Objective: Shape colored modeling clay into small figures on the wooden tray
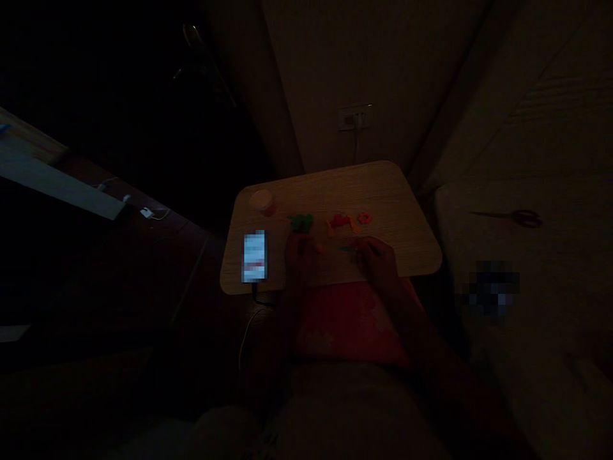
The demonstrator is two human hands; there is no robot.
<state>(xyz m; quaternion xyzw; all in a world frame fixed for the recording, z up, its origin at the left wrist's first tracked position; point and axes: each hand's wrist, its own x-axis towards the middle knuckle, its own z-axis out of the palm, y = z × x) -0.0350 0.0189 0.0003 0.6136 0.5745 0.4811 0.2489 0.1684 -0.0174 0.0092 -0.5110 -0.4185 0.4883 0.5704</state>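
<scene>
Over the bench point(316, 191), the right hand point(378, 257) pinches a green strip point(345, 248) at its nine o'clock, fingers together — probably light, soft, easily bent, best held gently by one end. Left hand's point(300, 254) fingers: too dark to tell.

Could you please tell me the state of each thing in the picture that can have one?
Phone: screen lit, content blurred
Black cable: at the phone's lower end
Wall socket: appears to have a plug in
Scissors: blades appear closed
Round tub: upright, lid seems on
Right hand: fingertips pinching a thin green piece
Left hand: fingers bent, grip too dark to judge
</scene>
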